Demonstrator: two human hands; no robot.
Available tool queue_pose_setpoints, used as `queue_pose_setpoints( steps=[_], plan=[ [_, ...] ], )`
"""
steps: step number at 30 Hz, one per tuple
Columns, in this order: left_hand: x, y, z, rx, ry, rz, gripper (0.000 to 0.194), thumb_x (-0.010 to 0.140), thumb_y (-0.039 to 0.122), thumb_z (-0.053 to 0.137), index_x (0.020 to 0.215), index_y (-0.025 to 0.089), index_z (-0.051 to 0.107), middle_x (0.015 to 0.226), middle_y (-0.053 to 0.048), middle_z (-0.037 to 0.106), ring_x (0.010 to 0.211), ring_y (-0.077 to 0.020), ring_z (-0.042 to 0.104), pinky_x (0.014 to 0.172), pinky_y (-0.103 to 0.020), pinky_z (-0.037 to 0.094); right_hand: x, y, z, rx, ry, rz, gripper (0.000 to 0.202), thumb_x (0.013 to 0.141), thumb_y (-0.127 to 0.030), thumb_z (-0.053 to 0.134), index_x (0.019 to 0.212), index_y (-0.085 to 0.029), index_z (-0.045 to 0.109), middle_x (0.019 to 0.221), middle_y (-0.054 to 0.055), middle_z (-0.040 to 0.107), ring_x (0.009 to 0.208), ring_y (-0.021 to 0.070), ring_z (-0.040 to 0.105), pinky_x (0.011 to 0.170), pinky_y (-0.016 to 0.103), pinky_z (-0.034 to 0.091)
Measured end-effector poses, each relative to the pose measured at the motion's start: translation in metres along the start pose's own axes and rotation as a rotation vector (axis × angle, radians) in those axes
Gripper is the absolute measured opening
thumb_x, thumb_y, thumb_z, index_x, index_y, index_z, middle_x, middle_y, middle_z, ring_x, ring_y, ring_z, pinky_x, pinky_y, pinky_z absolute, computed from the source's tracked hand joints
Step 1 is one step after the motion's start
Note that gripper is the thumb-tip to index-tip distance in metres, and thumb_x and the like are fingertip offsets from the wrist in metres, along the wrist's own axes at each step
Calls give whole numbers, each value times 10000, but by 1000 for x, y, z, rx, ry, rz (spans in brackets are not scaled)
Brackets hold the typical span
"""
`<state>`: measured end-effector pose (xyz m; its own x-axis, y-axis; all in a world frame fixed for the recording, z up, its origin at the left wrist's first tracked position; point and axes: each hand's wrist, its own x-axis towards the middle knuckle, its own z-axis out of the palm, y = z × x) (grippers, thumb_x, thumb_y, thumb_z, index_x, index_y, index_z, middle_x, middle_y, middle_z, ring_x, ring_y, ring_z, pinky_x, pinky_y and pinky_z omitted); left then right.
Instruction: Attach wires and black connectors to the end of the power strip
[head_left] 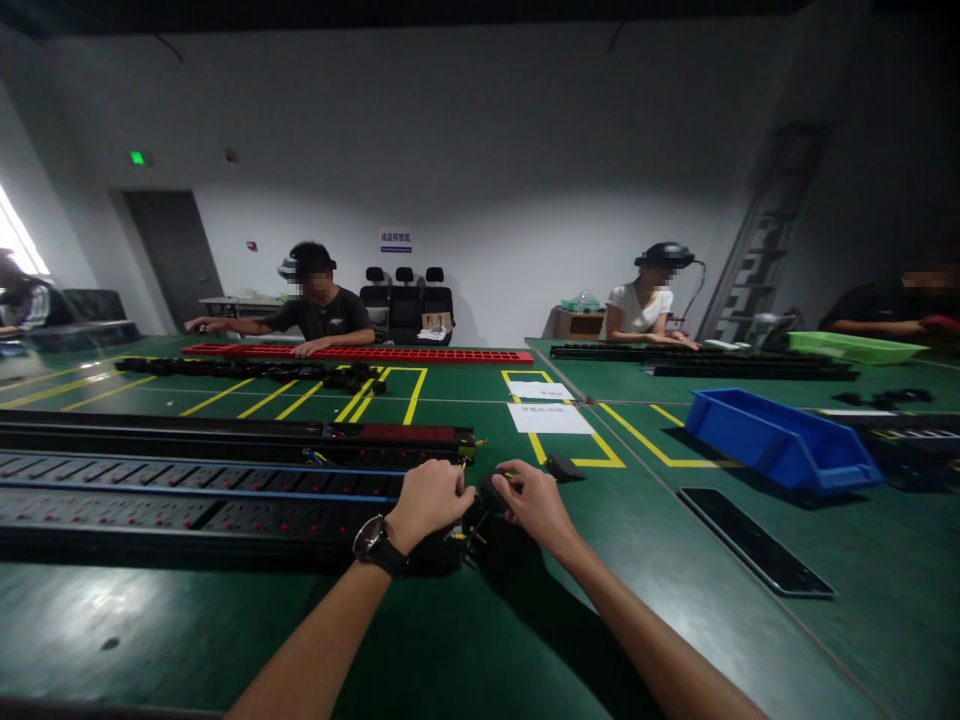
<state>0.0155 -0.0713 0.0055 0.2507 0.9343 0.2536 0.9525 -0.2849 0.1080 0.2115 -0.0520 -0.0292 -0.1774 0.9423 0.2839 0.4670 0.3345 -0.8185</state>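
Observation:
Long black power strips (277, 517) with rows of sockets and small red dots lie side by side, one with a blue edge. At their right end my left hand (431, 505), with a watch on the wrist, is closed with curled fingers; what they grip is hidden. My right hand (538, 505) pinches a small black piece (491, 494) just off that end. Short loose wires (474, 545) stick out below the hands. A similar small dark piece (564, 467) lies on the green table (630, 620) beyond my right hand.
To the right are a blue bin (780, 440) and a black phone-like slab (754, 540). Paper sheets (550, 418) lie ahead within yellow tape. Farther back is a long red strip (360, 353). Co-workers sit across the table (319, 310) and at both sides.

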Motion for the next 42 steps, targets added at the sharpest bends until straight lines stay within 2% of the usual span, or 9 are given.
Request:
queue_pose_setpoints(
  steps=[8,12,17,22,25,33,36,39,42],
  plan=[
    [1,1,1,-5,-21,11,298,915,400,522,811,214,731,872,-89,741,919,-239,680,791,-307,494,3,-1,-2,-122,37,-71,367,855,-345,582,1140,-153,711,770,57,759,684,217,696,646,306,491],
    [2,1,1,-17,-32,12,291,908,388,529,781,217,727,860,-85,742,919,-248,680,783,-314,494,2,-2,-1,-77,36,-77,342,878,-375,575,1114,-173,717,785,58,760,687,214,691,630,298,484],
    [3,0,1,-40,-32,7,295,912,385,523,779,221,730,847,-78,742,918,-241,684,783,-300,490,1,1,2,-16,-60,-71,356,920,-398,537,1122,-159,708,755,55,750,616,195,679,576,274,468],
    [4,-2,3,-29,-41,6,311,912,393,509,798,227,744,855,-83,746,914,-240,686,774,-296,492,1,4,3,-132,-97,-122,354,881,-224,503,1145,-127,720,699,48,725,614,188,646,603,272,451],
    [4,-2,4,-22,-35,9,319,915,394,500,799,226,745,854,-84,744,913,-241,684,766,-295,490,2,5,2,-135,-111,-124,374,858,-178,501,1151,-128,727,728,50,729,637,183,643,627,270,458],
    [3,-1,2,-33,-45,5,315,922,389,500,819,221,746,873,-88,747,923,-239,683,793,-301,488,5,15,5,51,-168,-107,429,802,-145,539,1203,-166,690,943,69,772,874,206,712,771,300,527],
    [3,0,3,-33,-38,13,310,925,375,502,811,217,743,875,-92,746,935,-246,682,805,-310,490,6,17,9,187,-193,-47,494,746,-116,549,1222,-176,665,984,69,768,918,208,714,801,316,544],
    [3,1,2,-37,-39,13,296,924,361,511,818,214,745,882,-95,747,944,-245,682,820,-310,490,6,15,12,333,-252,43,560,699,-96,538,1242,-184,641,954,51,761,874,193,712,794,320,558],
    [2,2,1,-29,-38,19,307,932,358,503,825,205,746,901,-107,750,948,-249,681,820,-312,492,4,10,14,446,-267,110,587,676,-96,534,1247,-188,635,1068,75,745,924,195,706,801,320,567]
  ],
)
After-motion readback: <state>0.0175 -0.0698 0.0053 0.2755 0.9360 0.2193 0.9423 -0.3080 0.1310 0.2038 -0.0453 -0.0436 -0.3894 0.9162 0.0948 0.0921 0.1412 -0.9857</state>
